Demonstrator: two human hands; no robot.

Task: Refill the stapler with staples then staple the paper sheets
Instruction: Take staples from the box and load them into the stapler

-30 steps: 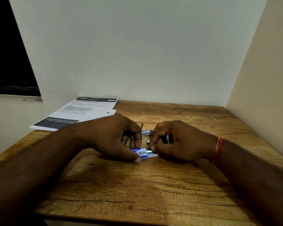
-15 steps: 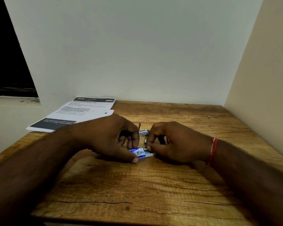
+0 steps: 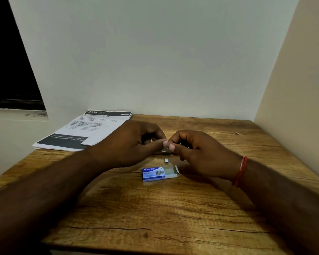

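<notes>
Blue cardboard marks the staple box, which lies flat on the wooden table with its pale inner tray slid out toward the right and an end flap standing open. It sits free of both hands, just nearer the camera than they are and roughly between the two wrists. A small loose piece of staples lies on the wood just beyond the box, between it and the fingers.

Above that piece the left hand and the right hand meet thumb tip to thumb tip, fingers curled in. Both are pinched narrowly on something thin and metallic held between them; it is too small and too hidden to say for certain what it is. A dark metal object, probably the stapler, shows only as a sliver on the table under the fingertips.

A red thread band circles the right wrist. The paper sheets rest at the far left corner of the table, well apart from the box, partly covered by the left hand.
</notes>
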